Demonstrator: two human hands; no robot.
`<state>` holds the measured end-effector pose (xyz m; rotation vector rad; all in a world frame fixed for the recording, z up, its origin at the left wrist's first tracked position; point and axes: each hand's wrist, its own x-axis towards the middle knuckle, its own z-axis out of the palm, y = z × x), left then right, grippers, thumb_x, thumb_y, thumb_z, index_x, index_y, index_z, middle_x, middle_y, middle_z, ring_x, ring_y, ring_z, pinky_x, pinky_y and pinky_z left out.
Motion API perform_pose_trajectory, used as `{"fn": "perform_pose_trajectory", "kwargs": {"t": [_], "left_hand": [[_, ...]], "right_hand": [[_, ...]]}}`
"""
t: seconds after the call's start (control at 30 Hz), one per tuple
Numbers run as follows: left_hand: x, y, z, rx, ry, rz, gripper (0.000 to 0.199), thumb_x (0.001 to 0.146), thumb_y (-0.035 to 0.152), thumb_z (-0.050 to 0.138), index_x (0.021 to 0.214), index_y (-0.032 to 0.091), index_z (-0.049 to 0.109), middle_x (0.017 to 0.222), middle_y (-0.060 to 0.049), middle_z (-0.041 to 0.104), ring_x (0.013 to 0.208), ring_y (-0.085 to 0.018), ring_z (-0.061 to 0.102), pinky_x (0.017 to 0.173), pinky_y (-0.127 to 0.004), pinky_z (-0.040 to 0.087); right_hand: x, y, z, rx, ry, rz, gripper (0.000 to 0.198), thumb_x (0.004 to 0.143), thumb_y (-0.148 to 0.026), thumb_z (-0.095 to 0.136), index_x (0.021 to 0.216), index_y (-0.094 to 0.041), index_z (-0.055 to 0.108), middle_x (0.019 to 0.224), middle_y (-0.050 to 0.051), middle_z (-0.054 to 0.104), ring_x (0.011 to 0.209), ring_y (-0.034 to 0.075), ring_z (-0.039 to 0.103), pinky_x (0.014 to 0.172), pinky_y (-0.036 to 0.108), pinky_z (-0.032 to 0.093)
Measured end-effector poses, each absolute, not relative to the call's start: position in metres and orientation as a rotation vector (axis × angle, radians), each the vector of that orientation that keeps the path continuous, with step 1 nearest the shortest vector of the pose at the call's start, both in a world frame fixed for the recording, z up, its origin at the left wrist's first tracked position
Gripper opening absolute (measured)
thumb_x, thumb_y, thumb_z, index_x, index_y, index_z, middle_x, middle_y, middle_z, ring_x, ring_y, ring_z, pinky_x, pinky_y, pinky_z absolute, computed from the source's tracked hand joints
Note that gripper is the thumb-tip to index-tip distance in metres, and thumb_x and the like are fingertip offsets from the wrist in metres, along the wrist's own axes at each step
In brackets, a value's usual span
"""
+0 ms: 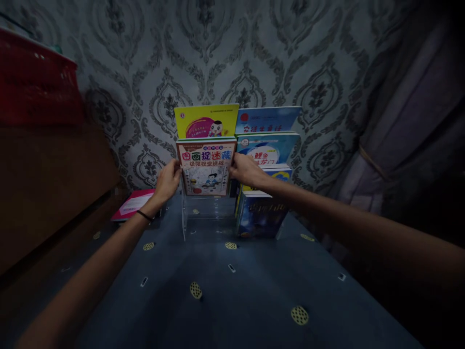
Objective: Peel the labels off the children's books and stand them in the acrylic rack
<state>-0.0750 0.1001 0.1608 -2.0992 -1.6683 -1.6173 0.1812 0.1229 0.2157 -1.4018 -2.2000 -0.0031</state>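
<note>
A picture book with a brown-edged cover (207,169) stands upright in the left half of a clear tiered book rack (184,220). My left hand (169,180) pinches the book's left edge, and my right hand (247,169) grips its right edge. Behind it rises a yellow book (205,118). To the right, blue books (269,118) stand in the upper tiers, with a dark blue book (263,215) at the front below my right forearm. A dark band circles my left wrist.
The rack stands on a table with a dark blue patterned cloth (214,315). A pink book (132,206) lies at the left edge. Further left, a red container (36,82) sits on a brown cabinet (51,189). A curtain (392,140) hangs at right, before patterned wallpaper.
</note>
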Motion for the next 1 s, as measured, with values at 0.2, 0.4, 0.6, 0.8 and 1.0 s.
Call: {"fn": "perform_pose_trajectory", "kwargs": {"t": [0.2,0.4,0.6,0.8,1.0], "left_hand": [[-0.071,0.102,0.156,-1.997,-1.766,-1.402,0.018,0.093,0.023,0.052,0.110,0.019,0.056,0.094,-0.009,0.070,0.093,-0.027,0.067,0.087,-0.039,0.049],[-0.067,0.103,0.151,-1.993,-1.832,-1.201,0.013,0.098,0.023,0.045,0.101,0.022,0.058,0.103,-0.010,0.072,0.104,-0.027,0.067,0.089,-0.036,0.048],[-0.060,0.100,0.156,-1.961,-1.921,-1.080,0.017,0.100,0.022,0.042,0.106,0.021,0.058,0.110,-0.015,0.072,0.105,-0.030,0.068,0.086,-0.037,0.048],[-0.052,0.098,0.160,-1.924,-2.000,-1.045,0.019,0.101,0.023,0.042,0.110,0.019,0.058,0.113,-0.017,0.071,0.103,-0.031,0.070,0.085,-0.038,0.048],[-0.047,0.096,0.163,-1.918,-2.039,-0.998,0.021,0.102,0.022,0.040,0.113,0.017,0.057,0.121,-0.020,0.068,0.109,-0.032,0.068,0.089,-0.039,0.048]], "right_hand": [[0.181,0.117,0.214,-1.460,-2.190,0.000,0.021,0.090,-0.017,0.061,0.108,-0.010,0.067,0.096,0.016,0.075,0.093,0.027,0.072,0.073,0.029,0.051],[0.180,0.119,0.209,-1.446,-2.187,0.058,0.018,0.087,-0.019,0.066,0.103,-0.013,0.070,0.100,0.015,0.076,0.100,0.028,0.071,0.078,0.028,0.051],[0.177,0.132,0.198,-1.407,-2.106,0.174,0.016,0.083,-0.020,0.068,0.098,-0.016,0.073,0.095,0.012,0.077,0.094,0.026,0.072,0.075,0.027,0.053],[0.167,0.143,0.179,-1.326,-1.998,0.265,0.029,0.086,-0.022,0.065,0.112,-0.014,0.071,0.094,0.012,0.078,0.090,0.026,0.072,0.075,0.031,0.056],[0.160,0.150,0.163,-1.290,-1.968,0.279,0.031,0.085,-0.028,0.066,0.113,-0.015,0.071,0.095,0.011,0.078,0.090,0.026,0.072,0.077,0.032,0.056]]}}
